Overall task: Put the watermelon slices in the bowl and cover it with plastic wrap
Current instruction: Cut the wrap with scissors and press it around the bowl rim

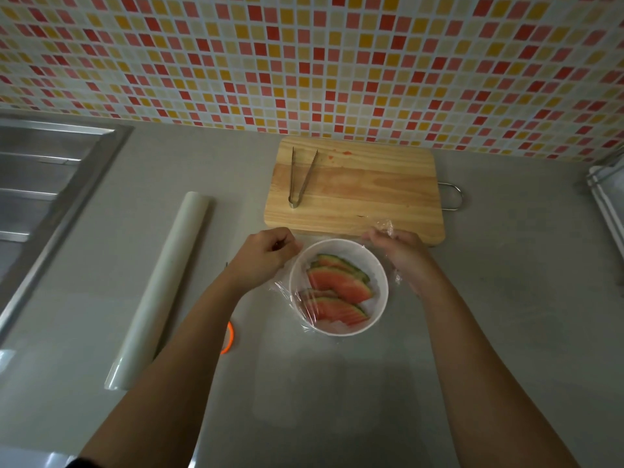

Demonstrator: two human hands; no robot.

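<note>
A white bowl [379, 309] stands on the grey counter and holds several watermelon slices [339, 287], red flesh with green rind. A clear sheet of plastic wrap [287, 292] lies stretched over the bowl's top, crinkled at the left rim and bunched at the far right. My left hand [266, 255] pinches the wrap's far left corner beside the bowl. My right hand [398, 251] grips the wrap's far right corner just behind the bowl's right rim. The roll of plastic wrap [162, 285] lies to the left.
A wooden cutting board [364, 194] with metal tongs [300, 177] sits behind the bowl against the tiled wall. A steel sink [44, 184] is at the left. An orange-rimmed object [229, 337] peeks out under my left forearm. A white rack [607, 204] is at the right edge.
</note>
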